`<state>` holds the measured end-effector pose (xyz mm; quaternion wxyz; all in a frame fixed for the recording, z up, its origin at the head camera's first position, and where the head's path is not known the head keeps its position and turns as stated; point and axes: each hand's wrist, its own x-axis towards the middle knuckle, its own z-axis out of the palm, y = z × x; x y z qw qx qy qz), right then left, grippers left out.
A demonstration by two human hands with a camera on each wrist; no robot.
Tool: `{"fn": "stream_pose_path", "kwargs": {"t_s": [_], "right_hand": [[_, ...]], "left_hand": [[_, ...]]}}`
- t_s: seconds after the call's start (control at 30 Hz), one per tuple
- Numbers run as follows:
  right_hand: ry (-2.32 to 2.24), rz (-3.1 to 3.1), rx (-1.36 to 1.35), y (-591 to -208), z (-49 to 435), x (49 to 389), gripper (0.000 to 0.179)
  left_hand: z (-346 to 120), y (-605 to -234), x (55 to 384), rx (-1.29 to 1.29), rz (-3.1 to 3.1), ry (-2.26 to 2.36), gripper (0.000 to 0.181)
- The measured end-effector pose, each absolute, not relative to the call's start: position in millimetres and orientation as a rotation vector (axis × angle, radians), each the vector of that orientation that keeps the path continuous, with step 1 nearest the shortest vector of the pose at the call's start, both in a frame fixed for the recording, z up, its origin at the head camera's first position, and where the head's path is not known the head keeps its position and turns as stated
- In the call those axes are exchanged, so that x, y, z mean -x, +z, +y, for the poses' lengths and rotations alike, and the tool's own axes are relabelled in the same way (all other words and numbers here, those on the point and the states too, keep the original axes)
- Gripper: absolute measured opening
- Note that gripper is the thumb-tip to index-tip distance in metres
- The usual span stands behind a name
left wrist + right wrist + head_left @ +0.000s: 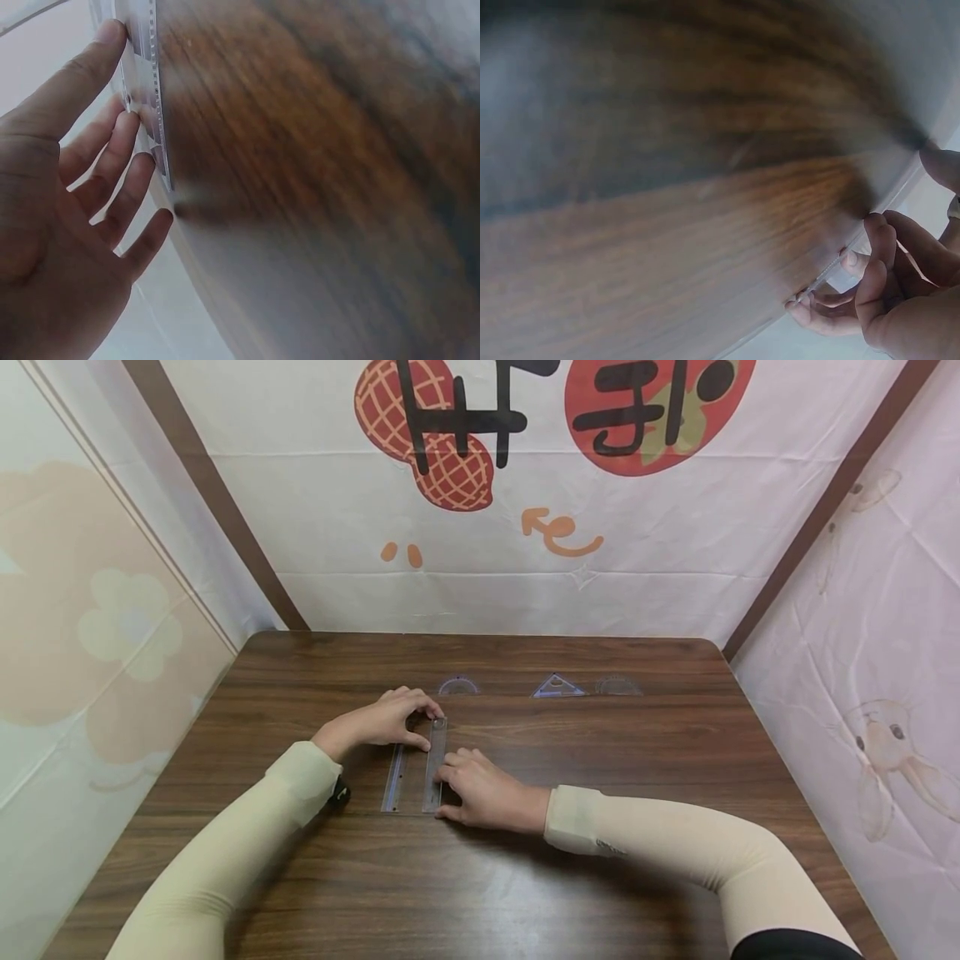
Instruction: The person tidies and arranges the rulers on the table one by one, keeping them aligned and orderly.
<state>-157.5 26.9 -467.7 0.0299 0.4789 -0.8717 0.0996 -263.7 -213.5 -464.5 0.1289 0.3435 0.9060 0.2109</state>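
Observation:
A clear ruler [434, 772] lies lengthwise on the brown table, between the two hands. My left hand [386, 720] holds its far part, with fingertips at the far end and the thumb on the left edge. In the left wrist view the thumb [82, 75] and fingertips touch the clear ruler [156, 97]. My right hand [483, 789] holds the near part from the right, its thumb by the near end and its fingers along the right edge. Just left of it lies a second clear ruler with a blue strip [392, 781], partly hidden by the left hand.
Toward the back of the table [637, 752] lie a clear protractor [458, 686], a blue-marked set square [558, 687] and a fainter protractor [618, 686]. Printed white cloth [465, 602] hangs behind the table and on both sides.

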Motion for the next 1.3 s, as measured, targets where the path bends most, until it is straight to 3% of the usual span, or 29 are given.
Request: {"fn": "stream_pose_path", "kwargs": {"t_s": [1.3], "right_hand": [[0.268, -2.694, -1.506, -473.1, 28.1, 156.7, 0.043]], "left_hand": [[-214.3, -467.8, 263.8, -1.022, 2.650, 0.585, 0.057]]}}
